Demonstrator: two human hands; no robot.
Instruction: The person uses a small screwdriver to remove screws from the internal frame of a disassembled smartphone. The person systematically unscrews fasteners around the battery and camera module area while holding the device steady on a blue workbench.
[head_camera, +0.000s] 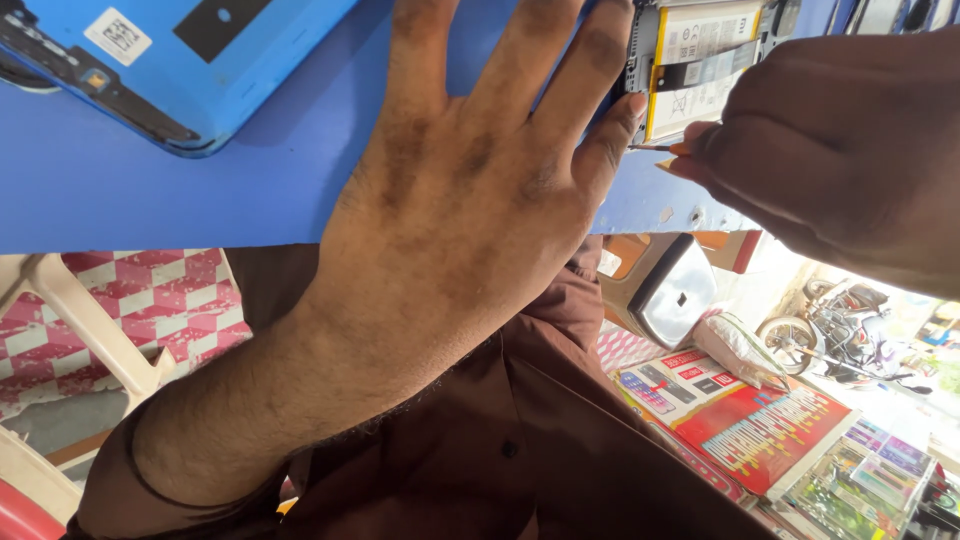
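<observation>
My left hand (460, 200) lies flat on the blue table (120, 190), back up and fingers spread. Its thumb tip touches the left edge of an opened phone (700, 65) whose white battery shows at the top. My right hand (850, 150) comes in from the right, closed around a thin screwdriver (665, 149) with an orange grip. The tip points at my left thumb, just below the phone's edge. My left fingertips run out of the picture at the top.
A blue phone back cover (190, 70) lies at the table's top left. Below the table edge are my brown shirt (520, 440), a white plastic chair (90, 330) with a red-and-white checked cushion, a red printed counter (760, 420) and a parked motorcycle (840, 330).
</observation>
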